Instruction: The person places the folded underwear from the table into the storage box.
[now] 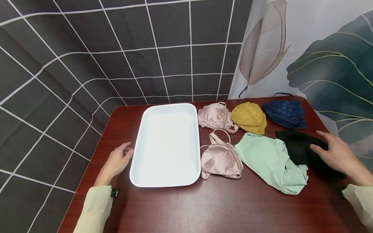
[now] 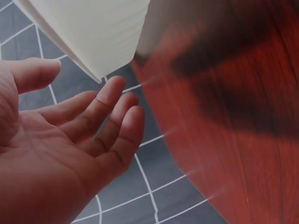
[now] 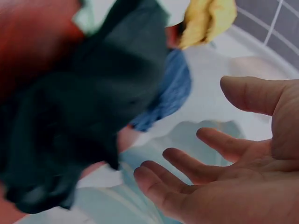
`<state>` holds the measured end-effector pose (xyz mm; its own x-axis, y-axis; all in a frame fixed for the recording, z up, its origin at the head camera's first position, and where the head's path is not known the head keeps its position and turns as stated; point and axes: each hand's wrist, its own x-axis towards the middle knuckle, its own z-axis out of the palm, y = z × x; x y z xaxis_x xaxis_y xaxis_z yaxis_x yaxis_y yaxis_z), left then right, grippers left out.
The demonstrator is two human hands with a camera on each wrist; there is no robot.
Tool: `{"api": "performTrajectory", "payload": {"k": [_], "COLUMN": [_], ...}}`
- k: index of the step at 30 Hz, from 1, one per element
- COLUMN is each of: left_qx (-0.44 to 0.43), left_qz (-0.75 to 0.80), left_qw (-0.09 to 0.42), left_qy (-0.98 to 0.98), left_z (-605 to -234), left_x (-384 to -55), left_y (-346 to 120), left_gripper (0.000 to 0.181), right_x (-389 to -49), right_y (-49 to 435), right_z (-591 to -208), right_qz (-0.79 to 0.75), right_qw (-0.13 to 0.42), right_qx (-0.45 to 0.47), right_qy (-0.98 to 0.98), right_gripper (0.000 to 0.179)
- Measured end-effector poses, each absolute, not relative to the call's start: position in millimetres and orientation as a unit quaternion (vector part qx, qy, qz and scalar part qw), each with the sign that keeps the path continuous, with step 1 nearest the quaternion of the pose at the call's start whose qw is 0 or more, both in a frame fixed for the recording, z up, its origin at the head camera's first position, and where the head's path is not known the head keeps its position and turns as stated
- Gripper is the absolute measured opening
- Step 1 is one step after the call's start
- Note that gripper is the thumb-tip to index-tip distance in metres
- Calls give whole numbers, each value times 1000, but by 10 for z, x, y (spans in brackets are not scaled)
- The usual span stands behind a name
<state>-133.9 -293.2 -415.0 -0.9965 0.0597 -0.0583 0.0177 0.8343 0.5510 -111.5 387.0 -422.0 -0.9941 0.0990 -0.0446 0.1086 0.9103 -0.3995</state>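
My left hand (image 1: 117, 160) is beside the left side of a white tray (image 1: 164, 145), fingers loosely bent and holding nothing. In the left wrist view the palm and relaxed fingers (image 2: 110, 95) show below the tray's outer wall (image 2: 105, 37). At the far right, my right hand (image 1: 335, 150) hovers over a crumpled black garment (image 1: 300, 147), its fingers spread. The right wrist view shows those fingers (image 3: 205, 165) apart from the dark cloth (image 3: 93, 107). A mint green garment (image 1: 271, 158) lies just left of the black one, partly against it.
Beside the tray lie two pink satin bras, one at the back (image 1: 214, 116) and one nearer (image 1: 222, 160). A mustard lace bra (image 1: 250, 117) and a navy bra (image 1: 285, 113) sit along the back of the brown table (image 1: 227, 207). Curtains (image 1: 172, 61) hang behind.
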Motion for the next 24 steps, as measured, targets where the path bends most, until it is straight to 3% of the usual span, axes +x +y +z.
{"api": "performTrajectory", "payload": {"k": [13, 24], "left_qx": [52, 51], "left_qz": [293, 302], "left_qw": [27, 20], "left_qy": [954, 952], "left_z": [-4227, -4254], "left_x": [-1382, -1419], "left_y": [-2935, -2889], "left_gripper": [38, 39], "right_x": [-1136, -1230], "right_y": [4176, 4151], "right_z": [-4537, -4596], "right_qz": [-228, -242], "right_qw": [95, 43], "right_qx": [132, 128], "right_qy": [960, 961], "right_gripper": [94, 82]}}
